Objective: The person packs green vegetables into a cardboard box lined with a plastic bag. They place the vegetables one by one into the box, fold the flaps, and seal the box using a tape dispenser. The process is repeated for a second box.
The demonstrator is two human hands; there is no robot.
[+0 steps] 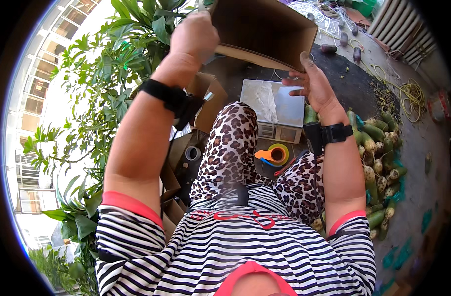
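Observation:
A cardboard box (265,29), its open side facing me, is tilted at the top of the view. My left hand (196,37) is closed in a fist at the box's left edge, its fingertips turned out of sight. By the lower right corner of the box, my right hand (316,88) is open with its fingers apart, the thumb close to the cardboard. Whether that thumb touches the box I cannot tell. Below the box stands a bench scale (289,106) with a metal pan, and a wrinkled clear sheet (268,98) lies across the pan.
An orange tape dispenser (271,155) lies near my knees, beside a grey-rimmed roll (192,153). Green radishes (376,135) are heaped at the right. Several dark, oblong vegetables (329,48) and a yellow rope coil (412,98) lie beyond. Leafy plants (102,74) crowd the left.

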